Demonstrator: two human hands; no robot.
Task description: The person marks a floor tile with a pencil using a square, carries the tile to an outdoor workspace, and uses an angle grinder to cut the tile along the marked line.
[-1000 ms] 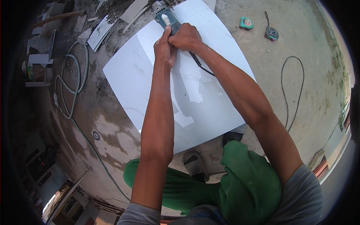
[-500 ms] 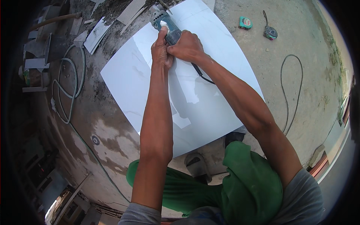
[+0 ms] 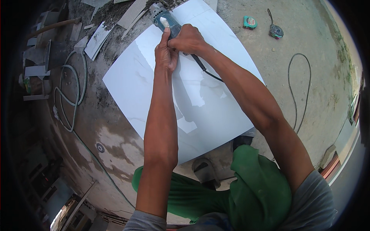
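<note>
Both my hands are closed around the body of an angle grinder (image 3: pixel 166 20), teal and grey, at the far edge of a large white tile (image 3: pixel 216 104). My left hand (image 3: pixel 165 54) wraps its near side with the thumb lying along the top. From the right, my right hand (image 3: pixel 189 40) grips the rear of the body. A black power cord (image 3: pixel 202 65) runs out from under my right hand across the tile. The grinder's head points away to the upper left, and its disc is hard to make out there.
Two tape measures, one teal (image 3: pixel 249 22) and one dark (image 3: pixel 276 31), lie on the concrete at the far right. A cable loop (image 3: pixel 298 88) lies nearer. On the left are a coiled hose (image 3: pixel 79 82), tile offcuts (image 3: pixel 101 40) and a small disc (image 3: pixel 100 148).
The grinder and both hands have shifted slightly away and to the left along the tile. My grip looks the same.
</note>
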